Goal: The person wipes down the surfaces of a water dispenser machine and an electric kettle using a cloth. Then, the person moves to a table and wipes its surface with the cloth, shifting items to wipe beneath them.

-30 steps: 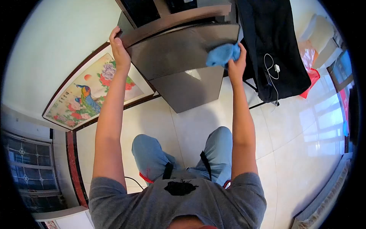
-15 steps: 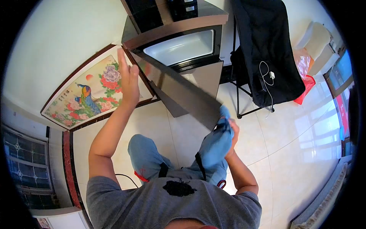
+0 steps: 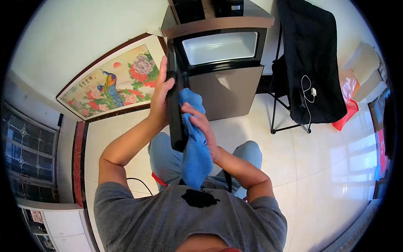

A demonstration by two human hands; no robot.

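I have the door [image 3: 176,122] open at the fridge's [image 3: 222,94] left front edge, long axis toward the wearer; left hand [image 3: 158,98] on outer face, thumb apart; right hand [image 3: 205,126] clutches cloth [image 3: 196,161] at inner side.

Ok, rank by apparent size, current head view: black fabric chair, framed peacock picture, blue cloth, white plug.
Largest to smallest:
- Black fabric chair, framed peacock picture: too close to rank
- Blue cloth
- White plug

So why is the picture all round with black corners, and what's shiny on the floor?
Head view: dark rim and curved lines suggest a very wide lens; pale, window-like glare lies on the floor, a small bright patch on the lower door.
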